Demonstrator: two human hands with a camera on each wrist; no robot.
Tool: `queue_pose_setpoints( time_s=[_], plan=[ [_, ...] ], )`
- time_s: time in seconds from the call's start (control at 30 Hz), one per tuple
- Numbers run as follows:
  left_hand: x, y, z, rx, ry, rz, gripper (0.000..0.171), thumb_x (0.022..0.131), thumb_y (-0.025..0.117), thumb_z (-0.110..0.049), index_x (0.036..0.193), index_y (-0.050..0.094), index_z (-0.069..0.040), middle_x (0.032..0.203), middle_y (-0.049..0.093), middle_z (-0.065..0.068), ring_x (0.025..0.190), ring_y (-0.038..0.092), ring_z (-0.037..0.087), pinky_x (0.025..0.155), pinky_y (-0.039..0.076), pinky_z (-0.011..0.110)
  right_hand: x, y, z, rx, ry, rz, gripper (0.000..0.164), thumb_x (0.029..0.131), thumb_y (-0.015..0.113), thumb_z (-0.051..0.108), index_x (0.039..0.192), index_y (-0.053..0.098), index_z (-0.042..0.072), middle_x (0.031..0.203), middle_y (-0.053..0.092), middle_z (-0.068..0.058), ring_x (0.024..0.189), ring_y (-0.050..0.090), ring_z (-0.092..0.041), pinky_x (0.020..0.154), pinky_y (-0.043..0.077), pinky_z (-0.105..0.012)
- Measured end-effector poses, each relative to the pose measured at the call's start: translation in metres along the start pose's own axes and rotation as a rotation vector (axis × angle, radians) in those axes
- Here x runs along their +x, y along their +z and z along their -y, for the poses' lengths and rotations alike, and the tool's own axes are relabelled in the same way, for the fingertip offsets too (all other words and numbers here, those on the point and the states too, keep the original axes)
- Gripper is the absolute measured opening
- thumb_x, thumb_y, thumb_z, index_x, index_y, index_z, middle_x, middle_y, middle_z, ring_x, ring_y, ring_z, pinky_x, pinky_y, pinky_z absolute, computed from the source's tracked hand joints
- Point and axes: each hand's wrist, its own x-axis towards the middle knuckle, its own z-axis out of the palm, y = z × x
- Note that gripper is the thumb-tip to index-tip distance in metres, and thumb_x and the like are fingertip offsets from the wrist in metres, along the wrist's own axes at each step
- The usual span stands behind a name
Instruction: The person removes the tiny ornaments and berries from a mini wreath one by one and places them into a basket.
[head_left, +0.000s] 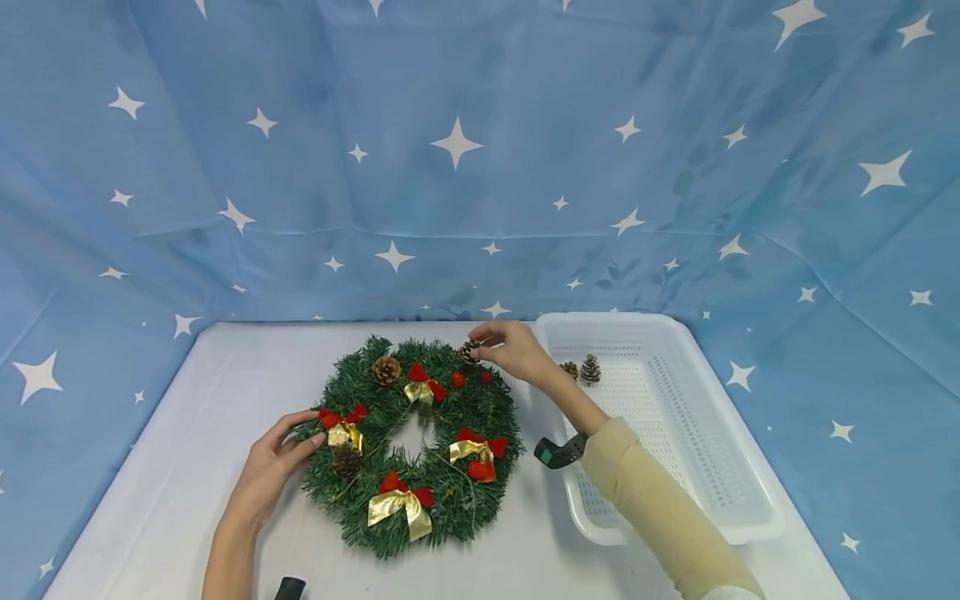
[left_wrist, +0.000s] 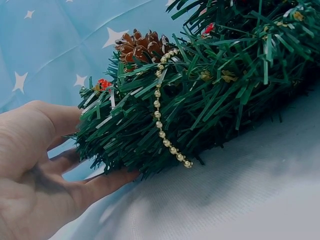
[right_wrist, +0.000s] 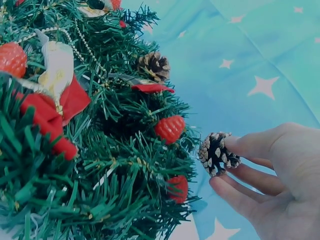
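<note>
A green Christmas wreath [head_left: 447, 504] lies on the white table with red-and-gold bows, red berries and a gold bead string [left_wrist: 157, 114]. Its left edge sits between the thumb and fingers of my left hand [head_left: 262, 471]. My right hand [head_left: 517, 350] pinches a pinecone [right_wrist: 219, 154] at the wreath's upper right edge. In the right wrist view that cone is just beside the greenery, near two red berries [right_wrist: 170, 129]. Other pinecones sit on the wreath, one at the upper left [head_left: 386, 370] and one beside the left bow [head_left: 347, 460].
A white perforated plastic basket [head_left: 667, 417] stands at the right under my right forearm, with two pinecones [head_left: 591, 369] near its left side. Behind the table [head_left: 225, 375] hangs a blue cloth [head_left: 375, 192] with white stars. A black strap device [head_left: 561, 451] is on my right wrist.
</note>
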Motion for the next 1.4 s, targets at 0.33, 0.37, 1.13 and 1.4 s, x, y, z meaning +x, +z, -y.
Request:
queue_pose_setpoints(
  time_s=[0.33,0.37,1.13,1.4],
  plan=[
    [0.0,0.0,0.001,0.011,-0.006,0.0,0.059,0.103,0.066,-0.033,0.152,0.045,-0.008,0.169,0.021,0.018,0.135,0.055,0.012,0.089,0.053,0.016,-0.006,-0.006,-0.007,-0.001,0.003,-0.016,0.031,0.097,0.072,0.014,0.128,0.071,0.008,0.128,0.071,-0.012,0.115,0.069,-0.03,0.093,0.058,-0.044],
    [0.0,0.0,0.001,0.013,-0.007,0.0,0.059,0.103,0.066,-0.034,0.152,0.045,-0.009,0.169,0.021,0.018,0.134,0.055,0.01,0.089,0.053,0.016,-0.006,-0.007,-0.008,0.001,0.005,-0.019,0.031,0.097,0.072,0.014,0.127,0.071,0.008,0.128,0.071,-0.012,0.115,0.069,-0.03,0.093,0.058,-0.044],
    [0.001,-0.001,0.002,0.008,-0.022,-0.003,0.06,0.102,0.068,-0.034,0.15,0.046,-0.007,0.17,0.017,0.019,0.153,0.021,0.05,0.089,0.045,0.005,-0.028,-0.04,-0.013,0.019,0.028,-0.049,0.033,0.097,0.073,0.017,0.129,0.071,0.008,0.13,0.07,-0.012,0.118,0.068,-0.03,0.097,0.056,-0.047],
    [0.0,-0.001,0.0,0.006,-0.022,0.003,0.06,0.102,0.067,-0.033,0.151,0.044,-0.006,0.17,0.018,0.019,0.153,0.024,0.048,0.089,0.047,0.008,-0.036,-0.055,-0.016,0.075,0.071,-0.084,0.034,0.097,0.074,0.018,0.13,0.071,0.01,0.133,0.068,-0.011,0.12,0.066,-0.03,0.099,0.056,-0.047]
  ],
)
